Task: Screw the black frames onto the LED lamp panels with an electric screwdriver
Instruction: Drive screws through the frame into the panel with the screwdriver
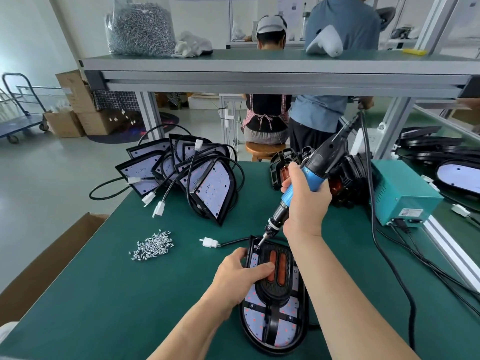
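Now | right hand point(306, 201) grips electric screwdriver point(313, 172), bit at black frame point(272, 291) far corner | left hand point(239, 274) grips its left edge

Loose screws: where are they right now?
In the head view the loose screws lie piled on the green mat, left of the white plug and the left hand, in front of the stacked panels.

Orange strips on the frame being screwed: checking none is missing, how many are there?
2, side by side in the black frame: the left strip partly under the left hand, the right strip uncovered.
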{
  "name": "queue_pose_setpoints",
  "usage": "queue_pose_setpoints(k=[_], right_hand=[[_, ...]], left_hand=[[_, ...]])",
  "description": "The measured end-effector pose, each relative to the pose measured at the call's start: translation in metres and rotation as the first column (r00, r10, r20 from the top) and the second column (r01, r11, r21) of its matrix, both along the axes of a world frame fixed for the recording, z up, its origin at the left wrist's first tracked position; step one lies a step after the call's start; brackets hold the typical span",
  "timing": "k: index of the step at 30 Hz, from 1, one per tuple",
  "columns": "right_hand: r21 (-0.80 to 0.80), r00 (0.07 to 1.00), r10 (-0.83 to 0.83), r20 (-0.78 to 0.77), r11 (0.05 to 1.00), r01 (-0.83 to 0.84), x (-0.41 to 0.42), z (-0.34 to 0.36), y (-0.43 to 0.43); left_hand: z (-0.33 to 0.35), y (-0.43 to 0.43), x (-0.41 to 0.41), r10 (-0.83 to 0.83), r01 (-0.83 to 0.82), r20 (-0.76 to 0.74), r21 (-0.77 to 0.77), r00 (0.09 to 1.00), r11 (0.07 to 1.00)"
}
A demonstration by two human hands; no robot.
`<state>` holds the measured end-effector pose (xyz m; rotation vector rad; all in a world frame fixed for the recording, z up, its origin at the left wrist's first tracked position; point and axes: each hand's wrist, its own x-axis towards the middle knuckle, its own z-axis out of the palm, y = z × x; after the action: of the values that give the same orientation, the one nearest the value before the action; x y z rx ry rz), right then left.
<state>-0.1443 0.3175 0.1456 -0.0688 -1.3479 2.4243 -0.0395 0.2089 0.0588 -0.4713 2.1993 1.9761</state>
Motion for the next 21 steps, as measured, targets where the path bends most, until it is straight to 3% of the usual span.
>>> queue_pose_setpoints(k=[15, 21], right_hand=[[0.145, 0.980, 0.155, -0.126, 0.980, -0.136, 0.012, -0.001, -0.005], [0.298, 0.940, 0.274, -0.204, 0.932, -0.207, 0.018, -0.002, -0.015]], left_hand=[[-0.004, 0.002, 0.001, 0.015, -0.016, 0.015, 0.056, 1.000, 0.998], [-0.005, 0.001, -0.001, 0.046, -0.046, 0.008, 0.036, 0.999, 0.998]])
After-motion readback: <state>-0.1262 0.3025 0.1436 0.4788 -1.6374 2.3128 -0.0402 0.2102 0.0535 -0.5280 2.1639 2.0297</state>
